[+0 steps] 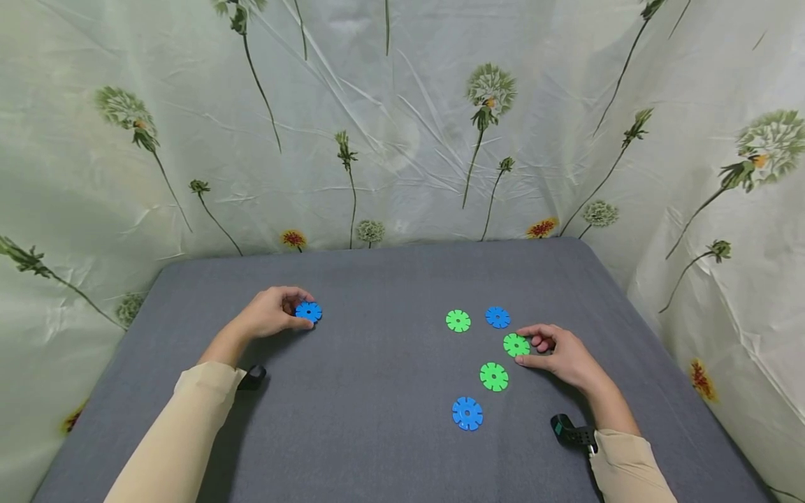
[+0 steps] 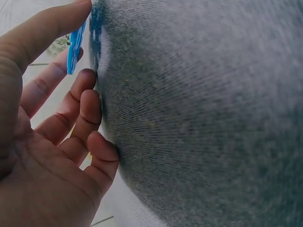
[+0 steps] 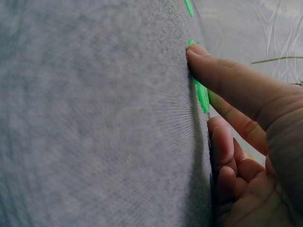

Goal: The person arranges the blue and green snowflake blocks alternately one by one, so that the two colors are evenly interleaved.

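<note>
My left hand (image 1: 274, 312) pinches a blue notched plastic disc (image 1: 309, 312) by its edges, thumb on the near side and index finger on the far side. The left wrist view has this blue disc (image 2: 74, 52) edge-on, a little above the cloth, with the other fingertips at the surface. On the right, my right hand (image 1: 562, 354) holds a green notched disc (image 1: 516, 345) between thumb and index finger, its remaining fingers curled. In the right wrist view that green disc (image 3: 202, 97) appears edge-on close over the cloth, partly hidden by the thumb.
Around the right hand lie a second blue disc (image 1: 498, 317), another green disc (image 1: 458, 321), a third green one (image 1: 494, 376) and a larger-looking blue one (image 1: 467, 413). Grey cloth (image 1: 377, 391) covers the table. A flower-printed curtain (image 1: 402, 140) hangs behind and at both sides.
</note>
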Available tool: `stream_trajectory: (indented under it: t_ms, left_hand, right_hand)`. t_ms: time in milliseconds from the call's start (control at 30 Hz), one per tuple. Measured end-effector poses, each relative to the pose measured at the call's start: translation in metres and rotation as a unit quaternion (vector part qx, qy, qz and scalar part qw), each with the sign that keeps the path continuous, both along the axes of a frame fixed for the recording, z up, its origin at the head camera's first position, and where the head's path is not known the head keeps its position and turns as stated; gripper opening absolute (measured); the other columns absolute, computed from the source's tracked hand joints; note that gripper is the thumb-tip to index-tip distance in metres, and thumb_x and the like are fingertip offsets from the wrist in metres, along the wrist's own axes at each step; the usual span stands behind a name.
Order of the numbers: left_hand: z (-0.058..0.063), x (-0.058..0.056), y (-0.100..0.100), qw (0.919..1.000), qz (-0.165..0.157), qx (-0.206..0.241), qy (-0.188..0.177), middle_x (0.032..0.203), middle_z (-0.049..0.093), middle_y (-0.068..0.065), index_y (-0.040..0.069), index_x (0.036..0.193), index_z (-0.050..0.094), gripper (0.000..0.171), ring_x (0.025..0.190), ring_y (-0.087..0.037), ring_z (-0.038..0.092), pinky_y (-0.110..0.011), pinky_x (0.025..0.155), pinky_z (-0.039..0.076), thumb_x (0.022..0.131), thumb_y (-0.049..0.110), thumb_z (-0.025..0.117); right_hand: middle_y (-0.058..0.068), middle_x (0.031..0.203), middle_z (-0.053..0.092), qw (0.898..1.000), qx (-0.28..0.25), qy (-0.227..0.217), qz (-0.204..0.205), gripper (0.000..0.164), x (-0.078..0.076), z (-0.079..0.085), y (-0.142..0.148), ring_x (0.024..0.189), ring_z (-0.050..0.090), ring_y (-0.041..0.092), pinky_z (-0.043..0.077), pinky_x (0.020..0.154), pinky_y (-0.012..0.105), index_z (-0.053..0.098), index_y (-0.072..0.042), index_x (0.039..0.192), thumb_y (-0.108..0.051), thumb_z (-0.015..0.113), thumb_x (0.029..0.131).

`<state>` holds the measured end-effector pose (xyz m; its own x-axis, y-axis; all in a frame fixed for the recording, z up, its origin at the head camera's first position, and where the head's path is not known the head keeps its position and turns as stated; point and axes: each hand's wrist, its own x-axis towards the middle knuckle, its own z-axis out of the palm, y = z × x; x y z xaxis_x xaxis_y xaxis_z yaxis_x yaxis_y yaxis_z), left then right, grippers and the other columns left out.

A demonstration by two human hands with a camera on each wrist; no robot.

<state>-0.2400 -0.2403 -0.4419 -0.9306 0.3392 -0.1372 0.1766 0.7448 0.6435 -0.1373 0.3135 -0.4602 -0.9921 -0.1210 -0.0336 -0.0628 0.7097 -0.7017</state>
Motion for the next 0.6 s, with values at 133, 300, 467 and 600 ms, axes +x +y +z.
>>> stream_trajectory:
  t_ms: [133, 300, 467, 600]
  left_hand:
    - [-0.0028, -0.002, -0.0009, 0.9999, -0.005, -0.01, 0.003, 0.107, 0.069, -0.011, 0.01, 0.129, 0.076, 0.048, 0.086, -0.02, 0.055, -0.035, 0.077, 0.044, 0.087, 0.03, 0.091]
    - [-0.0053, -0.0042, 0.0003, 0.9997, -0.007, -0.025, 0.006, 0.108, 0.065, -0.01, 0.012, 0.129, 0.078, 0.049, 0.091, -0.021, 0.052, -0.036, 0.081, 0.041, 0.086, 0.03, 0.092]
    - [-0.0067, -0.0047, 0.0007, 0.9998, 0.0, -0.022, 0.0, 0.104, 0.061, -0.008, 0.013, 0.129, 0.078, 0.048, 0.094, -0.023, 0.049, -0.037, 0.081, 0.039, 0.086, 0.03, 0.093]
    - [-0.0076, -0.0047, -0.0002, 0.9999, -0.002, -0.016, -0.004, 0.103, 0.06, -0.008, 0.013, 0.131, 0.078, 0.049, 0.093, -0.022, 0.048, -0.038, 0.081, 0.038, 0.087, 0.03, 0.092]
  right_hand:
    - [0.006, 0.098, 0.06, 1.0, -0.001, -0.001, 0.0, 0.046, 0.0002, 0.0, -0.0002, 0.085, 0.049, 0.011, 0.041, 0.076, 0.025, 0.076, -0.005, 0.126, -0.022, 0.093, 0.086]
    - [0.006, 0.098, 0.059, 1.0, 0.0, -0.001, 0.0, 0.046, 0.0004, 0.0002, -0.0001, 0.085, 0.049, 0.012, 0.041, 0.076, 0.025, 0.076, -0.005, 0.126, -0.022, 0.092, 0.086]
    - [0.006, 0.099, 0.059, 1.0, 0.004, 0.002, 0.0, 0.046, 0.0005, 0.0006, 0.0004, 0.086, 0.05, 0.012, 0.04, 0.076, 0.025, 0.076, -0.006, 0.126, -0.023, 0.092, 0.087]
    - [0.006, 0.099, 0.059, 1.0, 0.003, 0.002, 0.0, 0.046, 0.0003, -0.0001, 0.0009, 0.086, 0.05, 0.012, 0.04, 0.076, 0.025, 0.076, -0.006, 0.126, -0.023, 0.092, 0.087]
